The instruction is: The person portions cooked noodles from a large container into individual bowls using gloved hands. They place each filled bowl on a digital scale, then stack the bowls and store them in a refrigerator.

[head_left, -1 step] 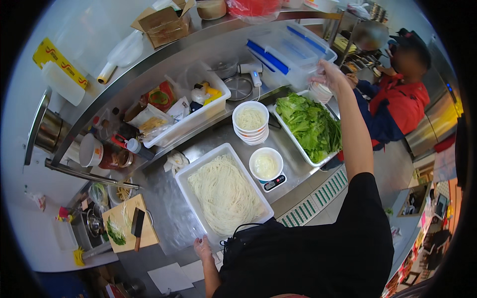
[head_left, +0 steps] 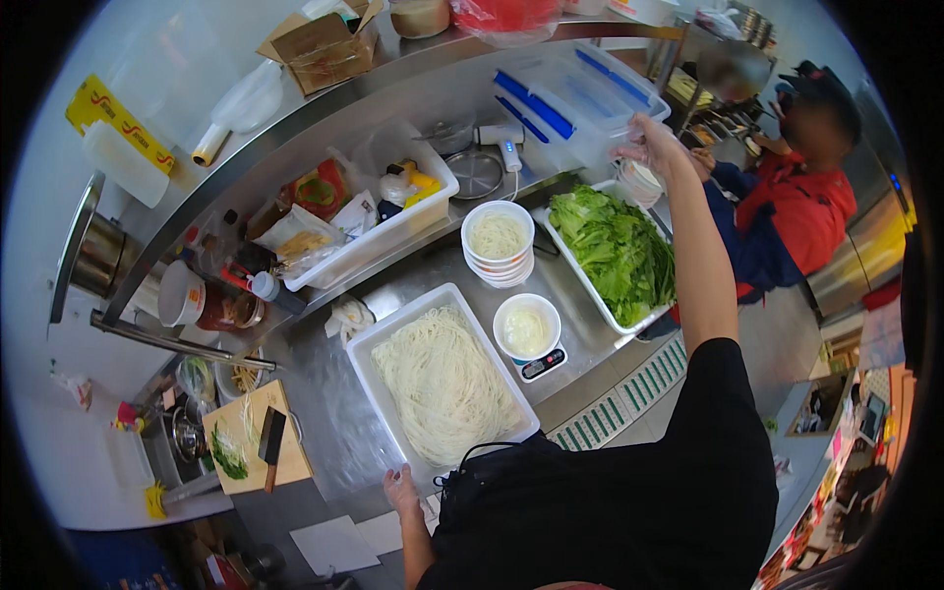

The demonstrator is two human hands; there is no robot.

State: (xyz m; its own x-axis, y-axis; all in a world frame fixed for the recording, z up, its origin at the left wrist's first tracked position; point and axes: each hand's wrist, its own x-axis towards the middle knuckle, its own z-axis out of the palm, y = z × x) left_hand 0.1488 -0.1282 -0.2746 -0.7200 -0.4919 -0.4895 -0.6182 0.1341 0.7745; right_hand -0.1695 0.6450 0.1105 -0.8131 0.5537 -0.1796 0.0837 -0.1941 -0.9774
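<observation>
My right hand (head_left: 649, 147), in a thin clear glove, is stretched out far right just above a stack of white bowls (head_left: 641, 184). Its fingers are bent and apart, with nothing clearly between them. My left hand (head_left: 401, 489), loosely open and gloved too, is beside the near corner of a white tray of rice noodles (head_left: 442, 383). A white bowl (head_left: 526, 327) with a pale portion in it sits on a digital scale (head_left: 543, 364). Behind that bowl, a stack of noodle-filled bowls (head_left: 498, 241) stands next to a tray of green lettuce (head_left: 610, 251).
A cutting board (head_left: 290, 462) at left bears a cleaver (head_left: 272, 438) and chopped greens. Packets fill a white bin (head_left: 433, 187) on the shelf, near clear boxes (head_left: 590, 98) with blue clips. A person in a red and blue jacket (head_left: 801, 211) stands at the right.
The view has shifted very slightly. My right hand has edged up a little over the stack of white bowls; my left hand stays by the tray corner.
</observation>
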